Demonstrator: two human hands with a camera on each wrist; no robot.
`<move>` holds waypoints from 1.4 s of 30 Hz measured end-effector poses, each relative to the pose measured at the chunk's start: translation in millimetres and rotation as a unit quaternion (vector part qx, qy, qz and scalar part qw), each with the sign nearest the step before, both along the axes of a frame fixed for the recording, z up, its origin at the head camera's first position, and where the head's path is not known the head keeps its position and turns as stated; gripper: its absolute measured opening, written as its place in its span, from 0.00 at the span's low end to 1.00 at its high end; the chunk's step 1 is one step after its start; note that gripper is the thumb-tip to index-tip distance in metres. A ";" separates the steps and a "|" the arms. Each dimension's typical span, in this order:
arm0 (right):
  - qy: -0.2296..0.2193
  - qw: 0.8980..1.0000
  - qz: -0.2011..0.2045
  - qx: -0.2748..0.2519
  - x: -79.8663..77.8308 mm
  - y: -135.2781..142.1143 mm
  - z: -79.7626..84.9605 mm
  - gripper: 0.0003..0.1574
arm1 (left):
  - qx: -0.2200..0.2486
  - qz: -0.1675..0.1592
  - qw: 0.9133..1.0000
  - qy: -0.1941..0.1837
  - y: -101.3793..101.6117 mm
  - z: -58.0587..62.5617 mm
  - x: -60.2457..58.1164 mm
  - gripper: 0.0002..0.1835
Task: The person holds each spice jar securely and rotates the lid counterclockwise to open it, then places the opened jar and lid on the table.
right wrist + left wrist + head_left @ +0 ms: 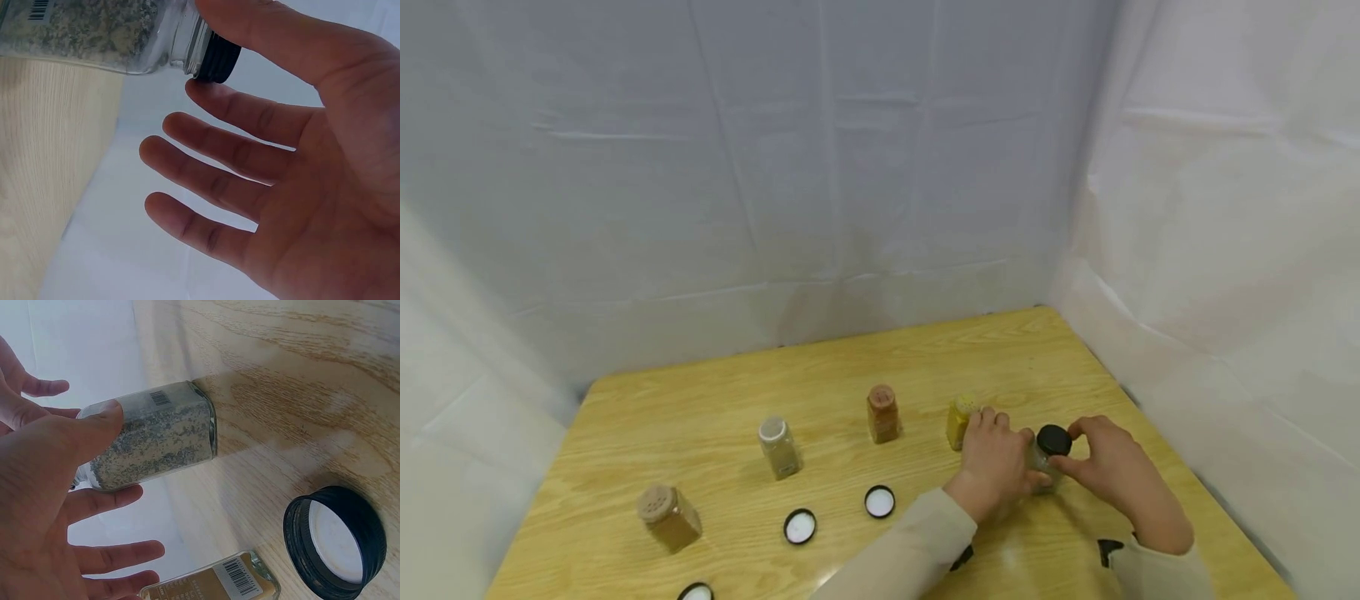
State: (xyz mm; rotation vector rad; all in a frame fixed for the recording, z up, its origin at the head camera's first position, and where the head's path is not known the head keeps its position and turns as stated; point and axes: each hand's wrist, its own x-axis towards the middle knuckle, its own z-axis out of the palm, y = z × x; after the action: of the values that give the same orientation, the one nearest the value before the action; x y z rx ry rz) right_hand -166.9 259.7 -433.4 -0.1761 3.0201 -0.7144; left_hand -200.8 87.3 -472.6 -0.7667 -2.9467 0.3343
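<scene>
A clear glass spice jar (156, 434) with grey-green dried flakes stands on the table at the right. My left hand (996, 458) holds its body between thumb and index finger, the other fingers stretched out beside it. On the jar's neck sits a black screw lid (1054, 439). My right hand (1108, 462) pinches that lid between thumb and index finger, while its remaining fingers extend free in the right wrist view. A jar of yellow powder (957, 425) stands just left of my left fingertips; whether they touch it I cannot tell.
Further left stand a red-brown spice jar (883, 417), a pale one (780, 450) and a tan one (672, 521), all with perforated or pale tops showing. Several black lids lie upturned nearer me, including one lid (879, 502) and another lid (800, 527). White sheeting (850, 167) encloses the table.
</scene>
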 end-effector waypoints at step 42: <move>0.084 0.995 -0.016 -0.041 22.9 9.6 -9.9 0.32 | 0.008 0.002 1.000 -0.006 -0.2 0.5 -0.2 0.35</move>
State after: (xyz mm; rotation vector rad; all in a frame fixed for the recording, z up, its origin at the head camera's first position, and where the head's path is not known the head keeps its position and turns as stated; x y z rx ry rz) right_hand -144.0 269.3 -443.3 -0.2007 3.1612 -0.8689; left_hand -201.0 87.0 -472.2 -0.7624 -2.9591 0.3081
